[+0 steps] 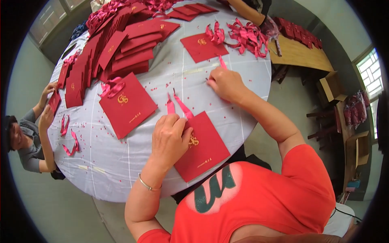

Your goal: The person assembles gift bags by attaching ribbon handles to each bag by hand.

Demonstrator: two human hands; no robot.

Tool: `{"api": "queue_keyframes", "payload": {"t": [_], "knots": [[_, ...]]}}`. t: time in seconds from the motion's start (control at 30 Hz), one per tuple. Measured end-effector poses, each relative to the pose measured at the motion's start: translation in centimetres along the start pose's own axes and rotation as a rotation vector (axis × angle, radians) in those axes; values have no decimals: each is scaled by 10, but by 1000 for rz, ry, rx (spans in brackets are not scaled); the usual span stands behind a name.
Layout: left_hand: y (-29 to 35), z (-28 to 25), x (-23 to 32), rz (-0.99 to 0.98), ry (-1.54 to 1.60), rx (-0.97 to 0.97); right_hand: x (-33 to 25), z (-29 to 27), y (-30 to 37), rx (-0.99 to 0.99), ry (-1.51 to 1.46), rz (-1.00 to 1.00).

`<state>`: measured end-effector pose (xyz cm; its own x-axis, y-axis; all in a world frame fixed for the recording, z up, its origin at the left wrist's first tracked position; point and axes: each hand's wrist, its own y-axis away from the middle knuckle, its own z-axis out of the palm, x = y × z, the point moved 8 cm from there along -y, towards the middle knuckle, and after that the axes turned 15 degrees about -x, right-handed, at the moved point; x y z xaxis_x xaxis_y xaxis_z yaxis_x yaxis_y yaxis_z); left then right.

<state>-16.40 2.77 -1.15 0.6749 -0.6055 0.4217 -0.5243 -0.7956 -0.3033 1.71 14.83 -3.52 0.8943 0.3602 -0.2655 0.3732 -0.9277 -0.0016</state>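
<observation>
A flat red paper bag [208, 146] with gold print lies at the table edge before me. My left hand [168, 135] is closed on its upper left part, thumb bent over the print. Two ends of a pink ribbon [184, 108] with dark tips stick out past the bag's top edge, beside my fingers. Farther right, my right hand [227, 84] is pinched closed just above the tablecloth. A pink ribbon piece [222, 62] shows behind its knuckles and a small dark tip at its fingertips; the grip itself is partly hidden.
Another red bag [127, 107] with a ribbon lies left, and one [202, 47] lies farther off by a ribbon heap [247, 36]. Stacked red bags [117, 48] fill the far left. Red specks dot the white tablecloth [109, 158]. Co-workers' arms [46, 117] reach in at left and far right.
</observation>
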Motion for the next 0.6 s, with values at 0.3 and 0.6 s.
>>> {"api": "queue_keyframes", "payload": {"t": [0.3,0.6], "knots": [[0,5,-17,-136,145,-99,-41,7,41,-171,-641,-219],[5,21,-32,-294,471,-242,-63,19,62,-139,-763,-436]]}}
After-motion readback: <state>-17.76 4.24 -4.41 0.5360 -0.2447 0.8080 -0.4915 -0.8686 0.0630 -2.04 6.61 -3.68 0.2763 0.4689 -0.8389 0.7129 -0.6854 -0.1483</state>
